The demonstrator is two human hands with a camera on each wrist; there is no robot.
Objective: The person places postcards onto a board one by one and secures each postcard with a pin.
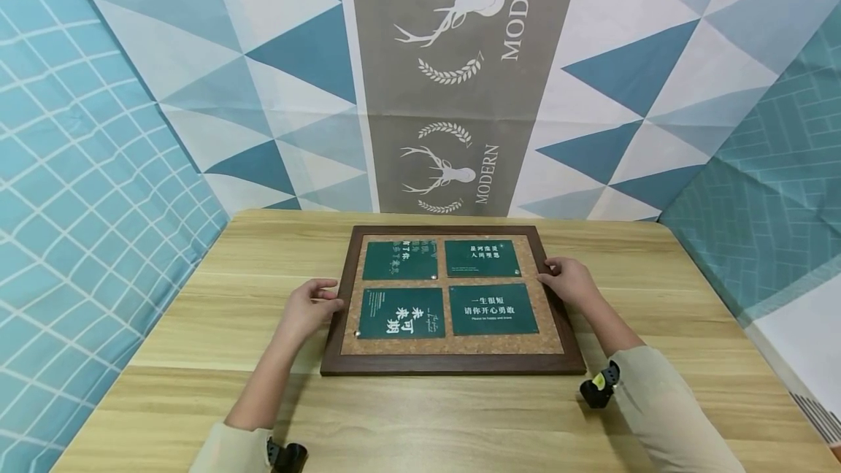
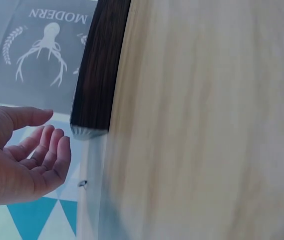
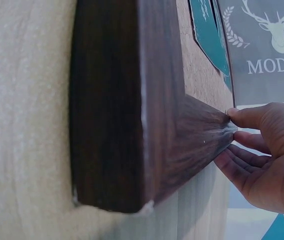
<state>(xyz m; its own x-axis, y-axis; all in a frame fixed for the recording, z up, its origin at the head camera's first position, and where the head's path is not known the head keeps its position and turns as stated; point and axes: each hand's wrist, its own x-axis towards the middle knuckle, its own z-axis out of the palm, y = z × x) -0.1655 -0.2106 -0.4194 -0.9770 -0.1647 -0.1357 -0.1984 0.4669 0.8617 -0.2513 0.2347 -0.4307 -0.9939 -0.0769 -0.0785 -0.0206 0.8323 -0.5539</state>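
A cork board in a dark brown wooden frame lies on the table. Four-cornered green cards with white lettering are pinned to it: upper left, upper right, lower left and lower right. At the board's left edge is my left hand, fingers loosely bent; the left wrist view shows that hand holding nothing, beside the frame. My right hand pinches the right edge; in the right wrist view its thumb is on the frame's upper side, with fingertips along the outer side.
The wood-grain table extends around the board. Behind it hangs a patterned cloth with deer heads and triangles. A blue tiled-pattern sheet stands at the left. Small black wrist cameras, one on the left sleeve, sit near each cuff.
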